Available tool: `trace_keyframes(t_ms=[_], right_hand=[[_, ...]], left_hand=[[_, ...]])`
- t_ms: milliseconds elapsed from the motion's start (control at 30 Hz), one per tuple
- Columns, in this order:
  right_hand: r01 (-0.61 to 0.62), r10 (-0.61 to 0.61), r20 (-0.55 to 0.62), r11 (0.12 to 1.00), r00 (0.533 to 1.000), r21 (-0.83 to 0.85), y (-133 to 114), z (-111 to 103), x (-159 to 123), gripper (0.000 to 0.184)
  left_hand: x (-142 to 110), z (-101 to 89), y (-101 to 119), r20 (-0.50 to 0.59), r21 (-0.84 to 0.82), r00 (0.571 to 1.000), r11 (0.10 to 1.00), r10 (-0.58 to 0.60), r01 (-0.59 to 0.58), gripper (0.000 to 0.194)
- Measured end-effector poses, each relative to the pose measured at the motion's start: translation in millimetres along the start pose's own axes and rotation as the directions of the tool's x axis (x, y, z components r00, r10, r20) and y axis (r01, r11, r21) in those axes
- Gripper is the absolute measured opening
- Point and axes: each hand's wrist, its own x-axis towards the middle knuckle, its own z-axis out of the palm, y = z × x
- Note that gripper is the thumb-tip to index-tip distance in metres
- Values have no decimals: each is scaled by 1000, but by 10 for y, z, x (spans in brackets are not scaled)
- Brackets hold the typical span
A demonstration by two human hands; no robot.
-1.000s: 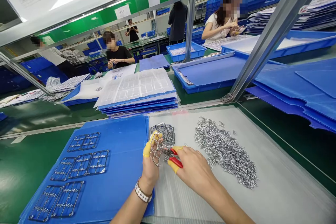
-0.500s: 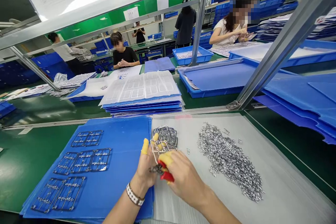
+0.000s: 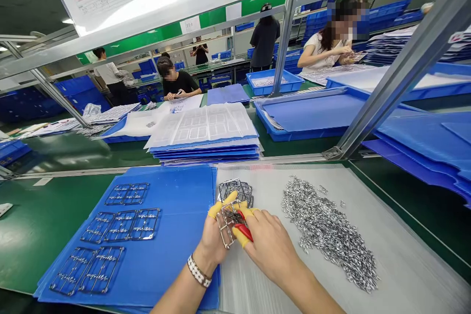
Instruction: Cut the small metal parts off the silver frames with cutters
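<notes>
1. Fingers of my left hand (image 3: 213, 240) are closed around a small metal frame (image 3: 225, 228), and those of my right hand (image 3: 270, 245) are wrapped round the red-handled pliers (image 3: 244, 231). The frame is tilted above the pale sheet, with the dark head of the pliers right at it; I cannot tell whether the jaws touch a bar.
2. Green tabletop (image 3: 33, 235) spreads under everything in front of me.
3. On my right lies the pale translucent sheet (image 3: 265, 284); on my left, beside it, are the blue sheets (image 3: 176, 191).
4. Beyond the metal rail (image 3: 287, 158), I see a stack of sheets (image 3: 206, 130) and, to its right, a blue tray (image 3: 305, 113). Farther back, a person in black (image 3: 182, 83) and a person in white (image 3: 326, 54) work with their hands.
5. A heap of small metal pieces (image 3: 329, 230) covers part of the pale sheet, to the right of my hands.
6. Seven dark frames (image 3: 119, 225) lie flat on the blue in rows of two, three and two.
7. Just behind my fingertips sits a jumble of frames (image 3: 241, 189).
8. Around my left wrist is a patterned bracelet (image 3: 198, 271).
9. Yellow covers (image 3: 231, 197) wrap several fingertips on both hands.
10. Two tiny loose bits (image 3: 323, 190) lie near the heap.
</notes>
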Motion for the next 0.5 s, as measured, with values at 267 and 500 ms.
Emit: trace_keyframes(t_ms=[267,500], right_hand=[[-28,34,66,996,997,-85,-53,-46,27,19],[-51,60,111,995,992,-82,-40,-73,49,18]], left_hand=[[26,-121,-81,-75,106,995,993,63,-54,58],[48,-87,-97,-76,117,989,986,126,-117,54]])
